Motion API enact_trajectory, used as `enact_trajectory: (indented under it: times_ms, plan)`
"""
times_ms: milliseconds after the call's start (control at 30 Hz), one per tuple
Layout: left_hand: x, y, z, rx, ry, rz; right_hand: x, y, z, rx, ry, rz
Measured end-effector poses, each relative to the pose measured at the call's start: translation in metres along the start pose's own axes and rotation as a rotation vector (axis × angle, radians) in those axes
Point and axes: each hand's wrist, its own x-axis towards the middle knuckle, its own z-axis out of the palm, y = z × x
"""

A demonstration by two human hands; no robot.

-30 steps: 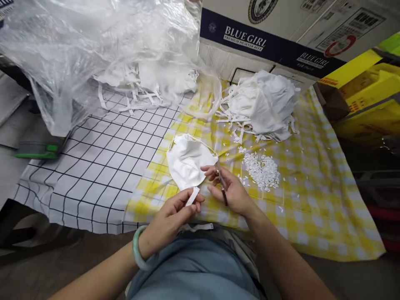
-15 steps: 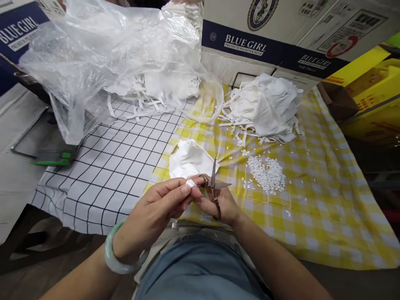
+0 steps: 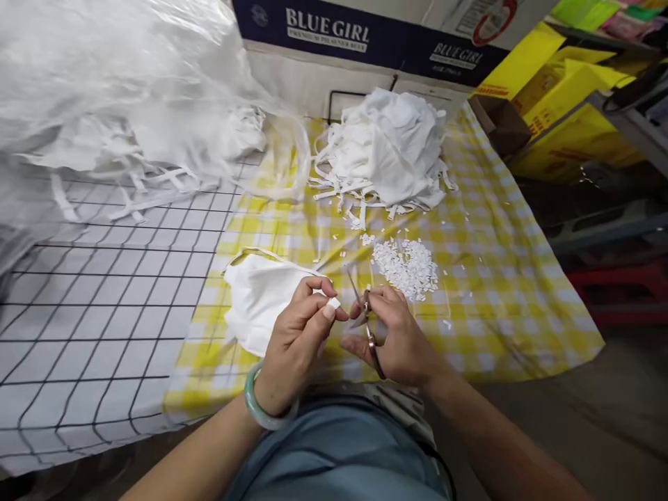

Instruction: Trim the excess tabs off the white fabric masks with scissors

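Note:
My left hand [image 3: 300, 330], with a green bangle at its wrist, pinches a small white strip end [image 3: 334, 303] between thumb and fingers. Just to its right, my right hand [image 3: 404, 337] holds a pair of scissors [image 3: 371, 337], their blades pointing away from me and partly blurred. Beside my left hand lies a white fabric piece [image 3: 253, 299] with a thin edge strap. Whether the pinched strip joins this fabric is hidden by my fingers. Beyond my right hand sits a small pile of white clippings [image 3: 407, 268].
A heap of white fabric pieces with dangling straps [image 3: 389, 149] stands at the back. Clear plastic [image 3: 130, 69] covers more white pieces at the left. Behind are a printed carton [image 3: 323, 31] and yellow boxes [image 3: 568, 104]. Yellow checked cloth [image 3: 501, 299] covers the table.
The view has swung to the right. My hands have moved slightly apart, and the scissors have turned in my right hand. The white strip end still sits in my left fingers.

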Motion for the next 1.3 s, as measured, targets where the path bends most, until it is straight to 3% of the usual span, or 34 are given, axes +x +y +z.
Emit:
enact_trajectory:
  times_ms: [100,233,500,833,1300]
  plan:
    - [0.004,-0.010,0.011,0.049,-0.047,0.001,-0.005,0.009,-0.011,-0.172,-0.045,-0.004]
    - [0.008,-0.016,0.017,0.109,-0.077,-0.007,-0.005,0.016,-0.010,-0.224,-0.081,0.055]
    - [0.013,-0.020,0.017,0.256,-0.092,0.087,-0.003,0.024,-0.005,-0.205,-0.087,0.071]
    - [0.014,-0.025,0.018,0.237,-0.110,0.164,-0.002,0.025,0.000,-0.152,-0.047,0.090]
    - [0.010,-0.029,0.019,0.244,-0.068,0.108,-0.004,0.026,0.002,-0.083,-0.057,0.097]
